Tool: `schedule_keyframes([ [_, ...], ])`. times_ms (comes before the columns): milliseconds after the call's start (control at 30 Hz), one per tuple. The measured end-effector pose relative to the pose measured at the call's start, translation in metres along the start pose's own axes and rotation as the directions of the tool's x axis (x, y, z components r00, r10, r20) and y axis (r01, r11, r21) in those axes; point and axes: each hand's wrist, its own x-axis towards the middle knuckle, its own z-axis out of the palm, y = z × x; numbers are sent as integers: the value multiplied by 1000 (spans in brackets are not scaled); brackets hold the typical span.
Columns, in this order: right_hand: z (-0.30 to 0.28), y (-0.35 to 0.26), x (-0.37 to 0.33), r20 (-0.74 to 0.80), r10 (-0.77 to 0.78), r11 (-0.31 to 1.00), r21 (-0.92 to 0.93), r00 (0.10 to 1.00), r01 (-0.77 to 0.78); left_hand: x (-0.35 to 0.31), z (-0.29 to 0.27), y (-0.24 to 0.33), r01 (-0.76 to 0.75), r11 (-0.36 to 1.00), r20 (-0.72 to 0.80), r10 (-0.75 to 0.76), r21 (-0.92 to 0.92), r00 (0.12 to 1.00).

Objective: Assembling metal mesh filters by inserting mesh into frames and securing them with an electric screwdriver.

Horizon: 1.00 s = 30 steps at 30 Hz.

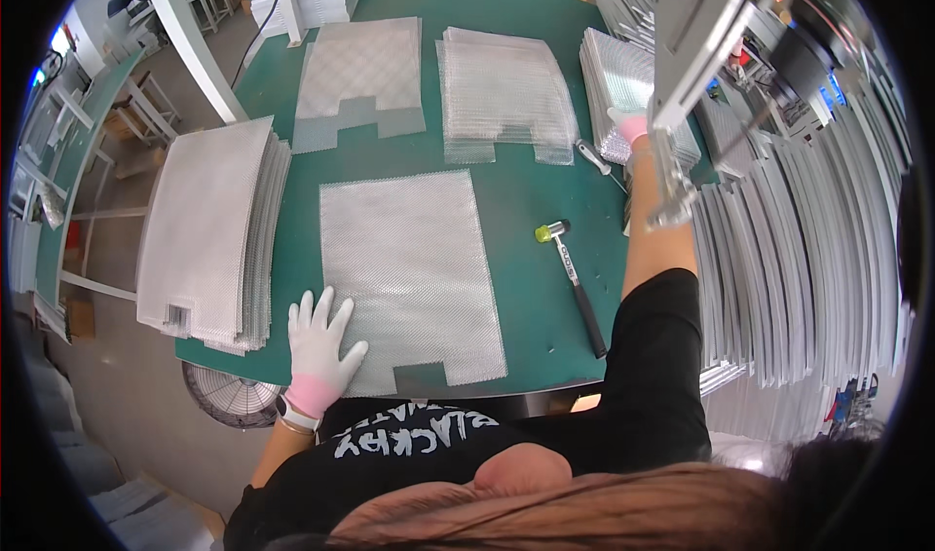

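Observation:
My left hand, in a white glove with a pink cuff, lies with fingers spread at the lower left edge of a silvery metal mesh sheet. That sheet lies flat in front of me, with a notch cut in its near edge. My right arm stretches to the far right, where my right hand is at a stack of shiny mesh sheets. A metal bracket partly covers this hand, and its fingers hardly show. Between the sheet and my right arm lies a mallet with a black handle and a yellow-green and black head.
A tall stack of mesh sheets stands on the left of the green table. Two more piles, one left and one right, lie at the back. A screwdriver rests near the right stack. Many upright panels line the right side, below a metal post.

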Motion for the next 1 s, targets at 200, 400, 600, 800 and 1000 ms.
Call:
schedule_keyframes([
  [200, -47, 4, -36, -245, 116, 972, 228, 962, -60, -1, 0, -3, 15, 1000, 24, -16, 5, 1000],
  [400, -81, 23, -76, -372, 227, 954, 271, 900, -129, 4, 5, -4, -40, 999, -3, 40, 29, 999],
  [600, -96, -11, -108, -482, 284, 393, 847, 829, 358, -9, 2, -9, 5, 1000, -46, -4, 12, 999],
  [800, -106, -30, -182, -587, 223, -223, 746, 778, 627, 4, -11, -5, -20, 999, 6, 20, 36, 1000],
  [1000, -98, -106, -389, -571, -85, -312, 793, 816, 523, -7, -36, 27, -147, 984, -354, 102, -100, 929],
])
